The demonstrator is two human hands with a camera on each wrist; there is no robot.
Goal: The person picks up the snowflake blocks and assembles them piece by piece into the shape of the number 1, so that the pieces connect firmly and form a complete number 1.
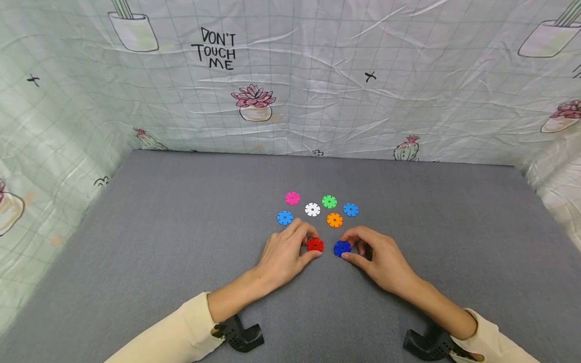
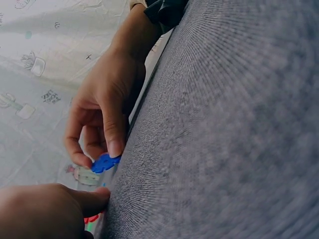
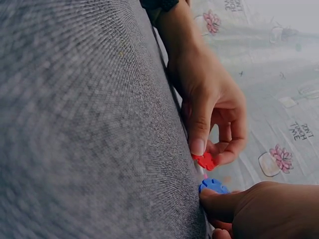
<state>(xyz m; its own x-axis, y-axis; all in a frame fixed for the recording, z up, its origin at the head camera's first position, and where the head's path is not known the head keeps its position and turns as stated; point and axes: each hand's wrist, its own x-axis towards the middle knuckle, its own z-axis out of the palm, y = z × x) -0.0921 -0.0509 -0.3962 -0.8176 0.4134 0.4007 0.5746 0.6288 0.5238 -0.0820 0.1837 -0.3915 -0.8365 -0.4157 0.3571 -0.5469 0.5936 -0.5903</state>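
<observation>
My left hand (image 1: 283, 257) pinches a red notched disc (image 1: 315, 244) between thumb and fingers, low over the grey cloth. Facing it, my right hand (image 1: 381, 254) holds a dark blue notched disc (image 1: 342, 248) by its edges. A small gap separates the two discs in the head view. In the left wrist view the blue disc (image 2: 105, 163) is tilted between thumb and forefinger. The right wrist view shows the red disc (image 3: 205, 161) at the left thumb tip, just above the blue one (image 3: 213, 186).
Beyond my hands several loose discs lie flat: pink (image 1: 292, 198), white (image 1: 312, 209), green (image 1: 329, 201), orange (image 1: 335, 220), and light blue ones at left (image 1: 285, 218) and right (image 1: 351, 209). A printed curtain (image 1: 308, 91) hangs behind the grey table (image 1: 190, 212).
</observation>
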